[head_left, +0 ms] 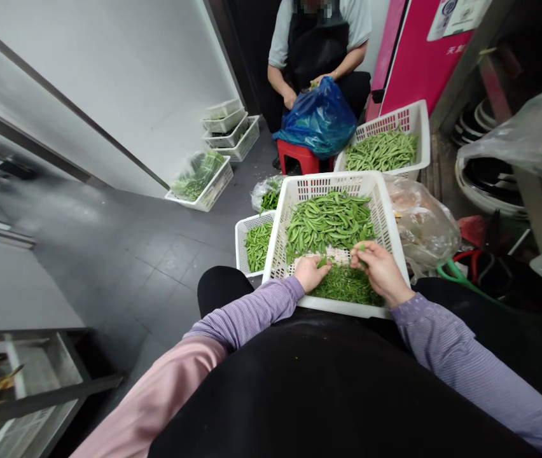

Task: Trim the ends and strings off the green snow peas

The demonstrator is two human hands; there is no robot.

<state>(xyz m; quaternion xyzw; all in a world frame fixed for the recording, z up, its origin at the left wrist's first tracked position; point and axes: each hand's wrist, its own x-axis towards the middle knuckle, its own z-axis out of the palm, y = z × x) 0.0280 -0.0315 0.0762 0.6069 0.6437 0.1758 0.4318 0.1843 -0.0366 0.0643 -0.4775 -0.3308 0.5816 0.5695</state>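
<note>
A white slotted plastic basket (388,222) rests at my lap. Flat green snow pea pods (331,219) are heaped in its far part, and fine green trimmings (345,286) lie in its near part. My left hand (310,273) is closed above the trimmings, with a green snow pea at its fingertips. On the right side of the basket, my right hand (380,270) is raised, thumb and fingers pinched around a small green piece of pod. A strip of the basket's floor shows between the pods and the trimmings.
Opposite, a person (319,44) handles a blue plastic bag (321,121) on a red stool (297,156). Pod-filled baskets stand at far right (424,137) and left (240,245). Baskets of greens (204,200) line the wall. A clear bag (423,219) and scissors (483,257) lie right.
</note>
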